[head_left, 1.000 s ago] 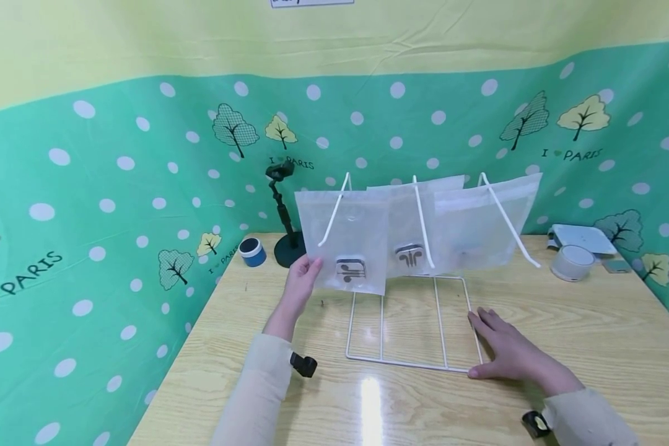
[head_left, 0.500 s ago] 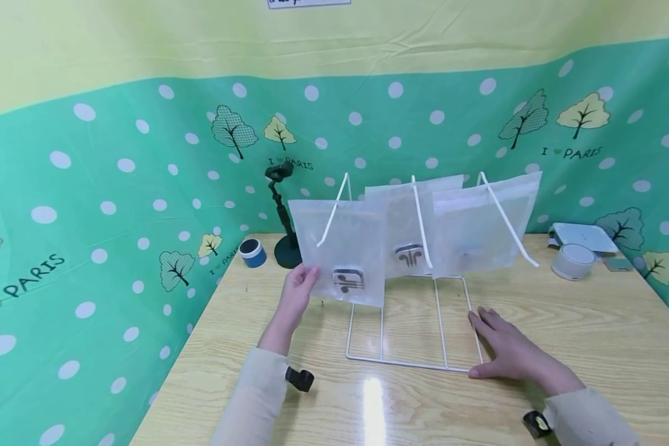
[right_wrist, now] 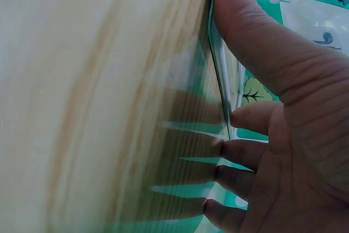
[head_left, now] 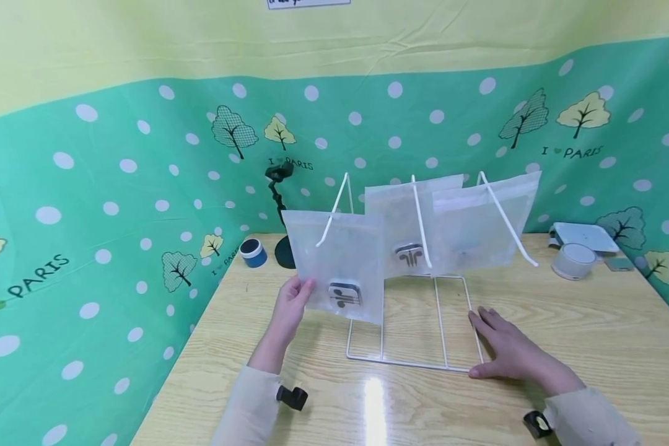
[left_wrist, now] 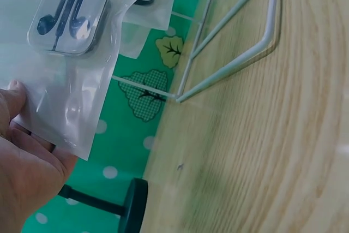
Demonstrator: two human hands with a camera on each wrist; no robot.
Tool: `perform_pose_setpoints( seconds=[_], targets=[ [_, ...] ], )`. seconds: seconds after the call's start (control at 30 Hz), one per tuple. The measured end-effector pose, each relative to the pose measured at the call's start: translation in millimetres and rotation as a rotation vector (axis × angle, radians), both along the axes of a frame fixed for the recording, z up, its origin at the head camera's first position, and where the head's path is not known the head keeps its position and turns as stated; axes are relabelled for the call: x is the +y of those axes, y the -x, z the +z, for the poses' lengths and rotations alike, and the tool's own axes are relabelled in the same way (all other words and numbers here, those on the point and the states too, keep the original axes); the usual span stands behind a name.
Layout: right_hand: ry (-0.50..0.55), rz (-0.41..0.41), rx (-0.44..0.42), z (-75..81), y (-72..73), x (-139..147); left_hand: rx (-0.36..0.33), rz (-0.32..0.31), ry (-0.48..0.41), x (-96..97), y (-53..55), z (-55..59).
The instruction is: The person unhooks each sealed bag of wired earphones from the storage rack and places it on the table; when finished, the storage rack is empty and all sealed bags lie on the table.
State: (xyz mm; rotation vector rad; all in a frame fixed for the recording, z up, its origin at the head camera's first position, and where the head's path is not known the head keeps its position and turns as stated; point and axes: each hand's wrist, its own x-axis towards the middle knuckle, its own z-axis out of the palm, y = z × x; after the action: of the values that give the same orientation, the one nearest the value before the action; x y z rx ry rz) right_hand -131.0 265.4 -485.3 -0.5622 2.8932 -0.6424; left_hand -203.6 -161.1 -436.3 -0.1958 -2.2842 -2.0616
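My left hand (head_left: 285, 313) pinches the left edge of a frosted plastic bag (head_left: 334, 251), thumb in front. Inside the bag is a clear square case of earphones (head_left: 344, 295), plain to see in the left wrist view. The left white prong (head_left: 332, 214) of a wire rack passes through the bag's top part. My right hand (head_left: 504, 350) lies at the right side of the rack's white wire base (head_left: 401, 362), fingers spread. In the right wrist view, the thumb (right_wrist: 256, 31) lies along the wire and the fingertips touch down beside it.
Two more frosted bags, a middle one (head_left: 390, 217) with earphones and a right one (head_left: 479, 223), hang from the other prongs. Behind stand a blue jar (head_left: 253, 253) and a black stand (head_left: 284, 251). A white round tub (head_left: 573, 262) and a white box (head_left: 584, 238) are at back right.
My left hand has drawn the left bag toward me and downward, along its prong. The right hand and the rack stay put.
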Motion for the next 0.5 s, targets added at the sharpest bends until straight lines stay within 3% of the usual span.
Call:
perform_pose_setpoints(
  seconds=[0.5],
  targets=[
    [-0.007, 0.001, -0.018, 0.1, 0.9, -0.3, 0.024, -0.015, 0.006, -11.8, -32.2, 2.1]
  ],
)
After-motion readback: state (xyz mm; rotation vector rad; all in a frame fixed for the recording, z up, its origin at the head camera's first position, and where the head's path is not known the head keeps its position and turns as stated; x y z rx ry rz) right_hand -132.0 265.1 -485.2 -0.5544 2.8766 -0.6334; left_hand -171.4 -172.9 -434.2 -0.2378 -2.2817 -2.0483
